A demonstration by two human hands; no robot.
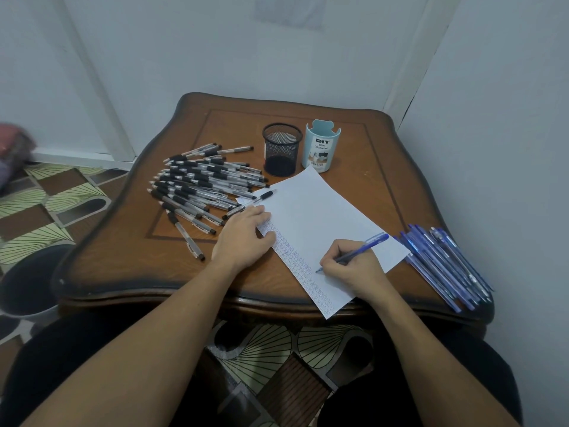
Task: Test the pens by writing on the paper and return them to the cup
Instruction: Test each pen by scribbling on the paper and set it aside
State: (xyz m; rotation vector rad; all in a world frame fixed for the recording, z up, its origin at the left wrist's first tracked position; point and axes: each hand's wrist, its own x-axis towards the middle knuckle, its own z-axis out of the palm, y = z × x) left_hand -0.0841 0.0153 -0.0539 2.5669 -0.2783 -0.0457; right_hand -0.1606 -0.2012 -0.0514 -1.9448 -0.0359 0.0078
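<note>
My right hand [351,269] grips a blue pen [358,250] in a writing pinch. Thumb and forefinger curl round the lower barrel, and the tip touches the paper [311,217] at its marked left margin. My left hand [243,235] lies flat, fingers straight, on the paper's left edge, pinning it to the wooden table [129,241]. The sheet lies askew, with rows of small marks down that margin. Left of the paper sprawls a heap of black-grip pens [197,186], and off its right corner lies a bundle of blue pens [443,266]. Beyond its far corner stand a black mesh cup [282,149] and, just beside it, a pale blue desk organizer [323,146]. No pens rise out of either. To test well, I judge, I should press lightly, make one short mark in line with the rest, and hold the sheet steady. My right wrist rests on the paper, and the pen's back end tilts away to the right.
</note>
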